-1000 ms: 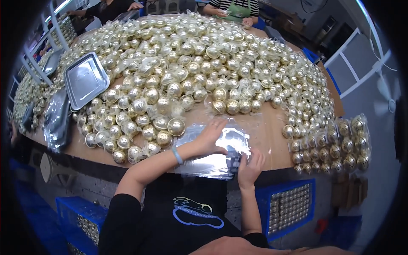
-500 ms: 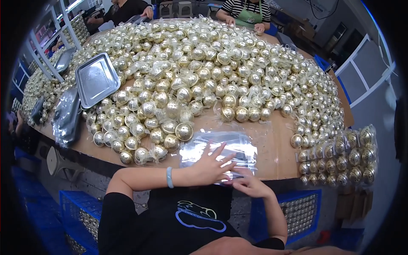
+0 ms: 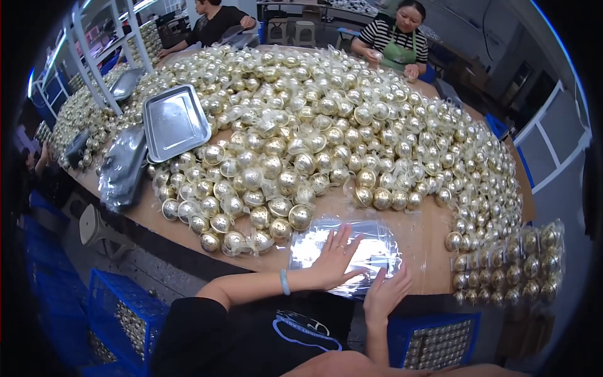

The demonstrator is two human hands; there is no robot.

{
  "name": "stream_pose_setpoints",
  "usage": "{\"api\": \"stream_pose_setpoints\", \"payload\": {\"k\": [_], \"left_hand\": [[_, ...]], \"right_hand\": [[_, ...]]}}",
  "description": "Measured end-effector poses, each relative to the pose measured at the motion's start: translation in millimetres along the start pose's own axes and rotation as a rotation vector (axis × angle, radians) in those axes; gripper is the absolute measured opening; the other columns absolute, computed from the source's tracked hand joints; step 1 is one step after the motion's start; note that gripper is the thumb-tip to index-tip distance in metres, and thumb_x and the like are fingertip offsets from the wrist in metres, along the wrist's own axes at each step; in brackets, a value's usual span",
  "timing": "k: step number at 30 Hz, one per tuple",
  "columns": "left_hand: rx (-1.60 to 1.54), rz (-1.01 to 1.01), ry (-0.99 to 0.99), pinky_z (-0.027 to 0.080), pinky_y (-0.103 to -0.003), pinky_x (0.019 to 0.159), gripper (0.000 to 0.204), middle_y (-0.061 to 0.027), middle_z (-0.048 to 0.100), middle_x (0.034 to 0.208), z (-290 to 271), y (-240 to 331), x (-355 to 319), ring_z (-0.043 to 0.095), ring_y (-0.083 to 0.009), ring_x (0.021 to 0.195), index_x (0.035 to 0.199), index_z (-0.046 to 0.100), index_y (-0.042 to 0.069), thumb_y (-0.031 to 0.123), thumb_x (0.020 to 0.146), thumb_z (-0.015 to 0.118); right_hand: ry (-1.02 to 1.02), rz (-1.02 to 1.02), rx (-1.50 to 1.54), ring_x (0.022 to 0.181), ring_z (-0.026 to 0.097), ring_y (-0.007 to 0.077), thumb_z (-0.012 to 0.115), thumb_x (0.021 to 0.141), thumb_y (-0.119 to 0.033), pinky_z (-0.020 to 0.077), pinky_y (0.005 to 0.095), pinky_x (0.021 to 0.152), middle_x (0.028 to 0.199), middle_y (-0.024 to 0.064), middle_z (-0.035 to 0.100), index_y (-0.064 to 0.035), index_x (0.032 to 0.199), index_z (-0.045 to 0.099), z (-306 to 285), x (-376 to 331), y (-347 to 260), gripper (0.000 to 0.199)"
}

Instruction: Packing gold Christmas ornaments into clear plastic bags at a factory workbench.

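A stack of clear, shiny plastic bags lies flat at the table's near edge. My left hand, below a pale blue bracelet, rests palm down on the bags with its fingers spread. At their right near corner is my right hand, fingers stretched upward and thumb apart; its fingertips touch the edge of the plastic. Whether a single sheet lies between them cannot be made out. Just beyond the bags begins a broad heap of gold perforated balls with pale translucent ribbons.
A metal tray sits on the heap at left, beside dark plastic packs. Packed rows of gold balls overhang the right edge. Blue crates and a stool stand below. Two people sit across the table.
My right hand has moved from beside my left hand to the right edge of the bags, its fingers now pointing up. My left hand stays on the bags. The view has shifted.
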State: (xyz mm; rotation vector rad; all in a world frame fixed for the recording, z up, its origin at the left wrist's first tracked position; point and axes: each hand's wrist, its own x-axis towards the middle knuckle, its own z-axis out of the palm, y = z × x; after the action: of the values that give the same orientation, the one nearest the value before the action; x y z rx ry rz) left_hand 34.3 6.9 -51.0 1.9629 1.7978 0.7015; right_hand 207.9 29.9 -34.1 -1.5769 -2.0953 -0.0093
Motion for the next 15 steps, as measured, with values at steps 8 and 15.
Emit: {"api": "stream_pose_setpoints", "payload": {"k": [8, 15], "left_hand": [[-0.864, 0.131, -0.102, 0.052, -0.039, 0.088, 0.090, -0.0223, 0.052, 0.130, -123.2, 19.7, 0.0, 0.060, -0.0313, 0.106, 0.158, 0.010, 0.006, 0.035, 0.096, 0.068], [-1.151, 0.410, 0.569, 0.048, -0.039, 0.093, 0.065, -0.0200, 0.053, 0.129, -112.3, 35.5, -60.5, 0.061, -0.0259, 0.103, 0.151, 0.030, 0.012, 0.025, 0.098, 0.065]], "right_hand": [[0.257, -0.451, 0.833, 0.105, 0.049, 0.0275, 0.075, 0.081, -0.053, 0.0351, 0.0513, 0.106, 0.115, 0.0161, 0.048, 0.0026, 0.133, 0.037, -40.6, 20.8, 11.2, 0.086], [0.296, -0.738, 0.790, 0.079, 0.062, 0.0222, 0.061, 0.090, -0.064, 0.0276, 0.0497, 0.114, 0.079, 0.0013, 0.058, -0.0128, 0.087, 0.052, -85.1, 44.0, -68.5, 0.052]]}}
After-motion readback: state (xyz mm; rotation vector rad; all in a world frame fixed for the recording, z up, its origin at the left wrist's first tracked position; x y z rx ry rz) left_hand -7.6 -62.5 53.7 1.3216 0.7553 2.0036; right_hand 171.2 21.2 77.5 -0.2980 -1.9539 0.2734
